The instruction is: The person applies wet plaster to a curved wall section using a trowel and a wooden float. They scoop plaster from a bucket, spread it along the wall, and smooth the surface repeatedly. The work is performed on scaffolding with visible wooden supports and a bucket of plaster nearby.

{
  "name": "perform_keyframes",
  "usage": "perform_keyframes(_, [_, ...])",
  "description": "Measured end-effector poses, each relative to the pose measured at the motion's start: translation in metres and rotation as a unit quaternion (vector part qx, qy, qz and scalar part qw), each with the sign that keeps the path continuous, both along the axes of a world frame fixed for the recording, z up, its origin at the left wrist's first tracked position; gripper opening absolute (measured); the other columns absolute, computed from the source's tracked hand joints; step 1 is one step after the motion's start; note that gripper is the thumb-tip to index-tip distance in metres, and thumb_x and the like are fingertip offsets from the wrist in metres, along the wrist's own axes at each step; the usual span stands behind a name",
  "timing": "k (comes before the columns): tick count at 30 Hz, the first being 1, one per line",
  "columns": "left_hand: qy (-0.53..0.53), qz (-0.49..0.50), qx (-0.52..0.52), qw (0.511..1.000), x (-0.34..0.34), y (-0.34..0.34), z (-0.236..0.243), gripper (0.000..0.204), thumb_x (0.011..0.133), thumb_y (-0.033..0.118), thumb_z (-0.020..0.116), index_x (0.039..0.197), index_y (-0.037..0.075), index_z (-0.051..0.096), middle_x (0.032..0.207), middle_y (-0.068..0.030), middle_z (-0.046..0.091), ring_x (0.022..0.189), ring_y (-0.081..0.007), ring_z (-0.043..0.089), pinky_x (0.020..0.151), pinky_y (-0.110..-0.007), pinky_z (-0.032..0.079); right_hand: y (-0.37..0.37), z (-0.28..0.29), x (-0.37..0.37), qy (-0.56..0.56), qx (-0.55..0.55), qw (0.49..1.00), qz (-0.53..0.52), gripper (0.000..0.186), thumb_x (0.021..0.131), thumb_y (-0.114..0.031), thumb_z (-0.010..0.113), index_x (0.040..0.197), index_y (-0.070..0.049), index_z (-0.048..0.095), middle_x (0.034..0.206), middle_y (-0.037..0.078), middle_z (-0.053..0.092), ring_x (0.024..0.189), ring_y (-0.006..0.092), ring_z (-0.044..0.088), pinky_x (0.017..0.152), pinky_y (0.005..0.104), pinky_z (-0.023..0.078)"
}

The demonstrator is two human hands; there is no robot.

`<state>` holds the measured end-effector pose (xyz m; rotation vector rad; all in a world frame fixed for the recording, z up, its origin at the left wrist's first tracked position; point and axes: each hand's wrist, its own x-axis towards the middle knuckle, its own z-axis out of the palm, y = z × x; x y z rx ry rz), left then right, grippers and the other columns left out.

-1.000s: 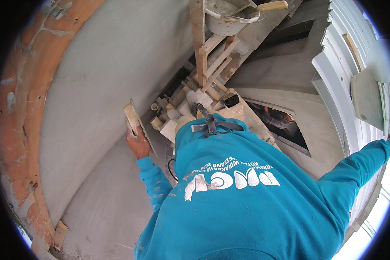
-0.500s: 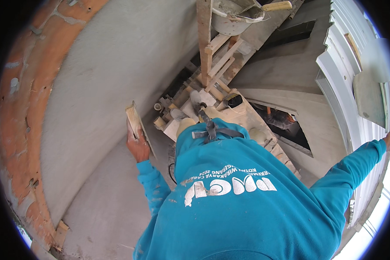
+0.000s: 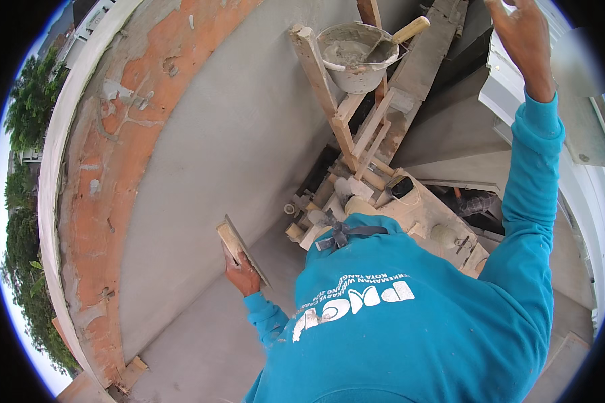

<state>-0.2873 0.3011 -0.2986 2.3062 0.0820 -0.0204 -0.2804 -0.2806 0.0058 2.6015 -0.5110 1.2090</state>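
Observation:
My left hand (image 3: 243, 275) is closed round the wooden handle of a plastering float (image 3: 230, 238). The float's thin flat blade stands on edge, close to the grey plastered wall (image 3: 208, 154); I cannot tell if it touches. My right hand (image 3: 528, 43) is raised at the top right, arm stretched out, near white corrugated sheeting (image 3: 504, 80). The upper picture edge cuts off its fingers, and a small white patch shows beside them. Ahead of me a bucket of wet mortar (image 3: 357, 77) stands high on timber framing, with a wooden-handled trowel (image 3: 410, 30) resting across its rim.
Bare orange brick (image 3: 107, 269) borders the plaster at left, with trees (image 3: 30, 221) beyond. A timber post (image 3: 323, 94) and a long plank (image 3: 410, 94) support the bucket area. Below, a board platform (image 3: 410, 208) carries a dark-mouthed container (image 3: 400, 187). A dark opening (image 3: 480, 208) lies beside it.
My right hand has swung up from the right edge to the top right. The view has shifted left, showing more brick and trees. My left hand still holds the float.

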Motion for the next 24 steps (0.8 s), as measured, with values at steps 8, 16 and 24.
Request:
perform_keyframes(8, [-0.037,0.046,-0.002,0.998,-0.025,-0.011,0.009,0.048,0.098,0.017,0.051,0.141,-0.005,0.046,0.122,-0.0263,0.063,0.107,-0.0342,0.062,0.097,-0.039,0.045,-0.057,-0.199,0.179,0.462,0.016,0.883,-0.081,0.026,0.084,-0.012,0.066,0.109,-0.011,0.073,0.113,0.014,0.071,0.107,0.0295,0.067,0.097,0.0497,0.045])
perform_keyframes(16, [-0.025,0.148,-0.001,0.989,-0.074,-0.005,-0.011,0.049,0.1,0.018,0.049,0.142,-0.008,0.043,0.126,-0.0271,0.062,0.114,-0.0353,0.061,0.098,-0.04,0.046,-0.114,-0.223,0.19,0.617,0.031,0.781,-0.089,0.032,0.077,-0.025,0.078,0.105,-0.009,0.076,0.107,0.011,0.073,0.102,0.0303,0.07,0.086,0.0434,0.054])
perform_keyframes(24, [-0.016,0.145,-0.018,0.989,-0.053,-0.036,-0.005,0.049,0.101,0.023,0.05,0.141,-0.006,0.046,0.117,-0.026,0.066,0.101,-0.0287,0.064,0.09,-0.038,0.048,-0.046,-0.098,0.228,0.643,-0.014,0.765,-0.04,0.036,0.07,-0.027,0.075,0.099,-0.005,0.076,0.098,0.015,0.074,0.092,0.0294,0.071,0.078,0.0408,0.056])
